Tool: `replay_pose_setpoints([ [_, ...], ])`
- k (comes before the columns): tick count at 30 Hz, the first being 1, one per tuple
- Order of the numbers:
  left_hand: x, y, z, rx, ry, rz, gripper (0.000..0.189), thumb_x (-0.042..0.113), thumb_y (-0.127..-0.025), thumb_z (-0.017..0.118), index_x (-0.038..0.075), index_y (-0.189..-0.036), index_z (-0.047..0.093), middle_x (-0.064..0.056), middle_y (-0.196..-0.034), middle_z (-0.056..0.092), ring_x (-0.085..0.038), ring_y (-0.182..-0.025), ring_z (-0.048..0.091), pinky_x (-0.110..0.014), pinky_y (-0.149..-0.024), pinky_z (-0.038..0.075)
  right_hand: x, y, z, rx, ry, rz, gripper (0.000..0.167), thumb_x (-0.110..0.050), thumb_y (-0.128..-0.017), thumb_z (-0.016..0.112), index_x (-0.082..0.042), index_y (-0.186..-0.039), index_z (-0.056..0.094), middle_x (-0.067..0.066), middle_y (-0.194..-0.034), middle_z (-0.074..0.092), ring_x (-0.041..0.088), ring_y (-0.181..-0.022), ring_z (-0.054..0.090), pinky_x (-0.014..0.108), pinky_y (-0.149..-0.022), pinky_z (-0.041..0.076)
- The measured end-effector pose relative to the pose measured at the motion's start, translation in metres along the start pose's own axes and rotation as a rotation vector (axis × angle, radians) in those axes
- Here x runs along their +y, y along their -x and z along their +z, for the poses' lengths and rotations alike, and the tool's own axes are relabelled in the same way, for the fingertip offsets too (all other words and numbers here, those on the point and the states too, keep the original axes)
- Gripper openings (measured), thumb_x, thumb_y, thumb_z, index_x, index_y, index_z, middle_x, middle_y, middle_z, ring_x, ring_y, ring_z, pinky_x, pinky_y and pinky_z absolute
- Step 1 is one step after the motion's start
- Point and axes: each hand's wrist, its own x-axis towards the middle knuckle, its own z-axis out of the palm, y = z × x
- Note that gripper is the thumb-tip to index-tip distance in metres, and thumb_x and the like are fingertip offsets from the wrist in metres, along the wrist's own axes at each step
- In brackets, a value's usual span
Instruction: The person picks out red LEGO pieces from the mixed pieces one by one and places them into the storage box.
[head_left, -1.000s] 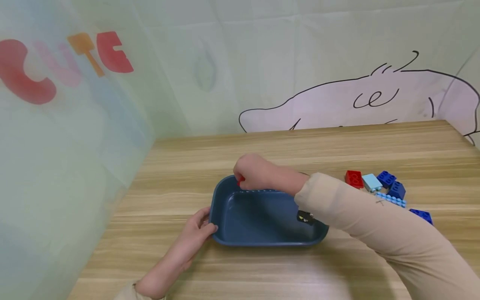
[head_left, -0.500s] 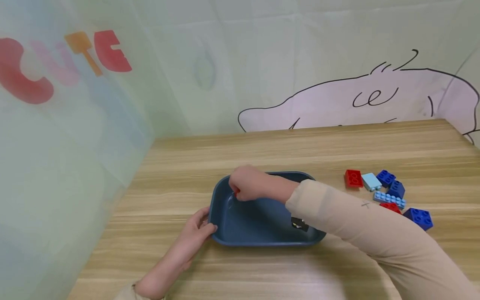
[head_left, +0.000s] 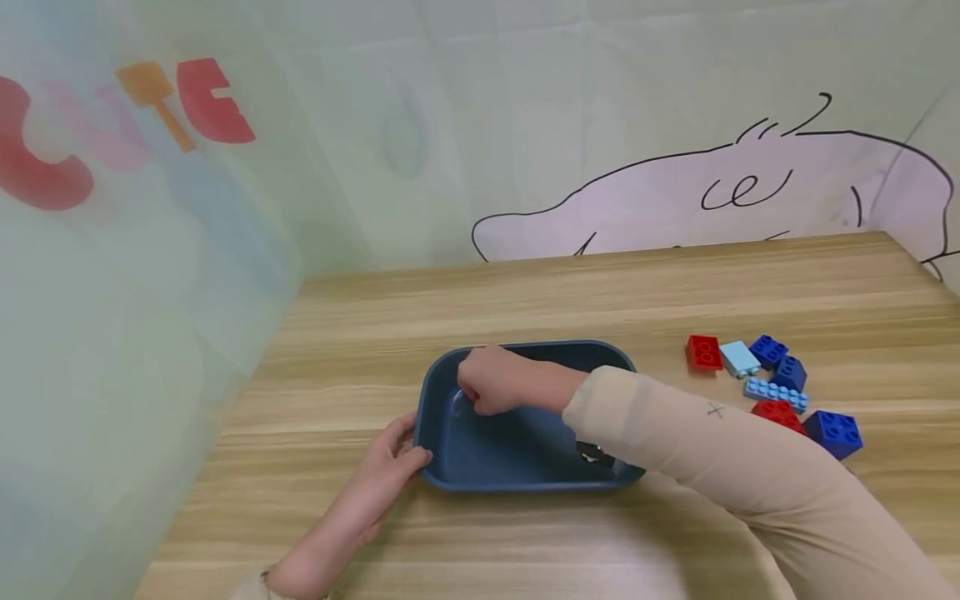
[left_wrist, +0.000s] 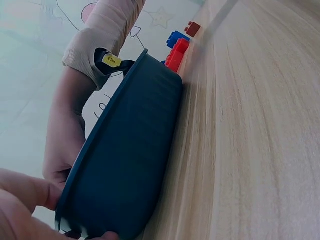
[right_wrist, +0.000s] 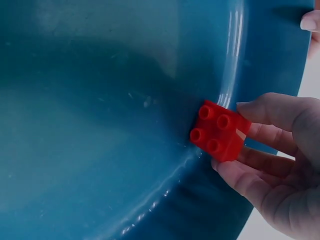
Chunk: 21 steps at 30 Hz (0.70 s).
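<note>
A dark blue plastic bin (head_left: 525,486) rests on the wooden table. My left hand (head_left: 392,457) grips its left rim, thumb over the edge; in the left wrist view the bin's outer wall (left_wrist: 120,150) fills the middle. Reaching into the far left corner, my right hand (head_left: 491,381) pinches a red toy building brick (right_wrist: 216,132) between thumb and fingers. In the right wrist view its studs face the camera, and it sits right at the curve where the bin floor meets the wall. The head view hides this brick behind the hand.
Right of the bin lie several loose bricks: a red brick (head_left: 704,354), a pale blue brick (head_left: 740,359), a long light blue brick (head_left: 776,394), another red brick (head_left: 780,414) partly behind my right sleeve (head_left: 697,442), and a dark blue brick (head_left: 834,433). A printed cloth (head_left: 375,125) stands behind the table.
My right hand has come down from the far rim into the bin's corner with the red brick. The sleeve has uncovered bricks on the right. The left hand keeps its grip.
</note>
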Motion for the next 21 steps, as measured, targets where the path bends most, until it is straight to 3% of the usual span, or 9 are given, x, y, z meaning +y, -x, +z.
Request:
replay_pose_setpoints([
  [21,0.0004,0.0003,0.0008,0.004,0.004,-0.01,0.055,-0.002,-0.085,0.045,-0.008,-0.137,0.031,-0.026,-0.132,0.044,-0.033,-0.118,0.049,-0.045,-0.096,0.044,-0.0028,-0.0042,0.0054,-0.049,0.013,0.025,0.022,-0.007,-0.081,0.065,-0.012,-0.061,0.059,-0.005,-0.052,0.045,0.009,-0.049,0.043,0.017,-0.046,0.034],
])
